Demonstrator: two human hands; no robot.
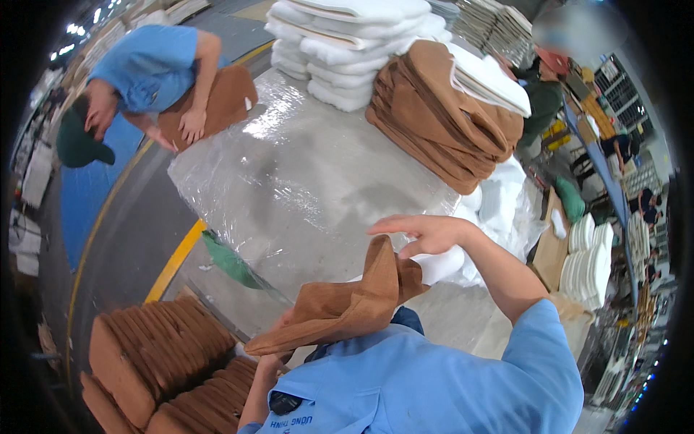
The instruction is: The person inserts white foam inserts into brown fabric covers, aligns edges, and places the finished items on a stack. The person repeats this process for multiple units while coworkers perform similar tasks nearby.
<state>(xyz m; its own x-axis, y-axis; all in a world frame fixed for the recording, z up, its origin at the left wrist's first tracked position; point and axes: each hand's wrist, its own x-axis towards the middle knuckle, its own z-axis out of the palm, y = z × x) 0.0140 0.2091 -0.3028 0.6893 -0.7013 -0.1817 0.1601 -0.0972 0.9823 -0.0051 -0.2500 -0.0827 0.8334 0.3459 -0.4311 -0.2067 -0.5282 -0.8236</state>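
Currently the brown cover point(343, 307) is held up in front of the person's body, at the near side of the plastic-wrapped table point(311, 188). The left hand point(279, 357) is under its left end, mostly hidden, so whether those fingers clench the cloth cannot be told. The right hand point(426, 236) is loosely spread at the cover's raised upper edge, grasping nothing. Brown cushions point(155, 347) stand in rows at lower left.
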